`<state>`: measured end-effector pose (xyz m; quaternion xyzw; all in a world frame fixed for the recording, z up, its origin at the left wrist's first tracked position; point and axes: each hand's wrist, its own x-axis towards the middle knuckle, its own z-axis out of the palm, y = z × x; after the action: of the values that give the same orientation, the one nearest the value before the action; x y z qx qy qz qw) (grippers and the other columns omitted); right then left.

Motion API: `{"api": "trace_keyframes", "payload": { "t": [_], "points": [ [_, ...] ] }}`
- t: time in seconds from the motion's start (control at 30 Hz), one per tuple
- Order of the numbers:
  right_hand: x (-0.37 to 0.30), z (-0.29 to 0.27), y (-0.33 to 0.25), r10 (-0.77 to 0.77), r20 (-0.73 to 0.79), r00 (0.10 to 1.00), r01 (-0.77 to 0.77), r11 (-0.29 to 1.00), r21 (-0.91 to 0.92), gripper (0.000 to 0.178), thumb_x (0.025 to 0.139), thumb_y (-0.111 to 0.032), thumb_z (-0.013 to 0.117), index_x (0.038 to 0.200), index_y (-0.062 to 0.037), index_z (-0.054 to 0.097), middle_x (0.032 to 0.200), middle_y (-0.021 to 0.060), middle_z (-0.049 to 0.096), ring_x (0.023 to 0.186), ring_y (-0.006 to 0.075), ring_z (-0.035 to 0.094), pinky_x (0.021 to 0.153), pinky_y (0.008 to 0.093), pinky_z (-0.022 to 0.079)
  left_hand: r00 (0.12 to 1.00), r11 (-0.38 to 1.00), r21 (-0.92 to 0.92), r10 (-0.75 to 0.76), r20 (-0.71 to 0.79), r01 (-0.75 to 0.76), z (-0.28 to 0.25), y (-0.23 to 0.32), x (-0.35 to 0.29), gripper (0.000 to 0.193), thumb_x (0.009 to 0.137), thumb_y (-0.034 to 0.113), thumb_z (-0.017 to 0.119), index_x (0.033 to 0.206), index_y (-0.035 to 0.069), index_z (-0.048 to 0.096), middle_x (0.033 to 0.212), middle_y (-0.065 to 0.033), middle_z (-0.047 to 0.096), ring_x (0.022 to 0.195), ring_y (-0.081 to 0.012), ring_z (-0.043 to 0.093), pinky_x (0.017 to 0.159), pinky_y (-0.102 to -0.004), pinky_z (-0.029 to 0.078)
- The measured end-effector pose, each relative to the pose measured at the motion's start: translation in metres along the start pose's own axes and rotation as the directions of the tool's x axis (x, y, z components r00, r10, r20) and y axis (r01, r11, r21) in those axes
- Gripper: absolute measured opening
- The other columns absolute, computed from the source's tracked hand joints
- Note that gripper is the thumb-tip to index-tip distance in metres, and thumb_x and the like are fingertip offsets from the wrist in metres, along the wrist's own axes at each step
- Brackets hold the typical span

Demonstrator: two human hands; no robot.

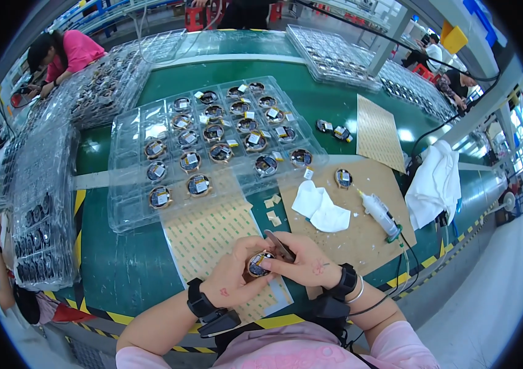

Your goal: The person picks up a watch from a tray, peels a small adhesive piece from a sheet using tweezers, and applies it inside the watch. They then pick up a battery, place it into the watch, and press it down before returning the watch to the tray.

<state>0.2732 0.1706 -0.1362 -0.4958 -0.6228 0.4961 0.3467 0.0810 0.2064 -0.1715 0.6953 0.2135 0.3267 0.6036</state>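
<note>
Near the front edge of the bench, my left hand (229, 272) is closed around a round open watch case (257, 264) with dark electronics and a gold rim. My right hand (305, 263) presses its thumb onto the face of this watch case. A slim grey metal tool (280, 246), apparently tweezers, is gripped between its fingers and slants up to the left. Below both hands lies a tan sheet with rows of small green-marked adhesive pieces (206, 237). Part of the watch case is hidden by my fingers.
A clear plastic tray (127, 206) of similar watch cases spans the green bench. To the right are a brown board (366, 258), white cloth (321, 209), a glue syringe (378, 215), a single watch case (343, 178) and hanging white fabric (435, 184). Stacked trays (46, 184) stand left. Other people work nearby.
</note>
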Motion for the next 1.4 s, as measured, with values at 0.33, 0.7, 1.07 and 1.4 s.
{"api": "trace_keyframes", "payload": {
  "t": [0.33,0.7,1.07,1.4],
  "points": [
    [-0.001,0.029,-0.039,0.141,0.079,0.987,-0.134,0.987,-0.093,0.031,0.086,-0.014,0.069,0.112,-0.0020,0.057,0.079,-0.0021,0.057,0.069,0.0057,0.047,0.060,0.0238,0.038,0.991,0.978,0.191,-0.104,0.087,0.086,-0.032,0.037,-0.033,0.044,0.081,-0.004,0.066,0.120,0.004,0.049,0.114,-0.0098,0.056,0.101,-0.0146,0.058,0.084,-0.0271,0.048],
    [0.007,0.044,-0.021,0.031,-0.053,0.998,-0.034,0.998,-0.043,0.029,0.083,-0.018,0.070,0.103,-0.0013,0.058,0.072,0.0042,0.056,0.064,0.0105,0.049,0.058,0.0273,0.040,0.996,0.998,0.005,-0.069,0.057,0.069,-0.035,0.018,-0.034,0.049,0.081,-0.005,0.065,0.125,0.006,0.049,0.117,-0.0082,0.056,0.104,-0.0128,0.057,0.083,-0.0275,0.049],
    [-0.025,0.059,-0.100,0.009,-0.038,0.999,-0.016,0.986,-0.169,0.030,0.082,-0.016,0.071,0.105,-0.0008,0.057,0.079,0.0028,0.059,0.071,0.0094,0.051,0.063,0.0257,0.042,0.996,0.993,0.110,-0.057,0.070,0.049,-0.034,0.092,-0.060,0.045,0.084,-0.001,0.062,0.126,0.008,0.049,0.109,-0.0055,0.058,0.091,-0.0089,0.058,0.071,-0.0225,0.047],
    [-0.054,0.062,-0.104,-0.065,-0.095,0.993,0.072,0.995,0.071,0.027,0.082,-0.017,0.071,0.099,-0.0008,0.057,0.071,0.0033,0.056,0.061,0.0101,0.048,0.055,0.0276,0.040,0.987,0.992,0.105,-0.080,0.141,0.065,-0.021,0.128,-0.071,0.050,0.084,0.002,0.064,0.130,0.011,0.047,0.085,-0.0004,0.058,0.066,-0.0045,0.050,0.058,-0.0212,0.041]
  ]
}}
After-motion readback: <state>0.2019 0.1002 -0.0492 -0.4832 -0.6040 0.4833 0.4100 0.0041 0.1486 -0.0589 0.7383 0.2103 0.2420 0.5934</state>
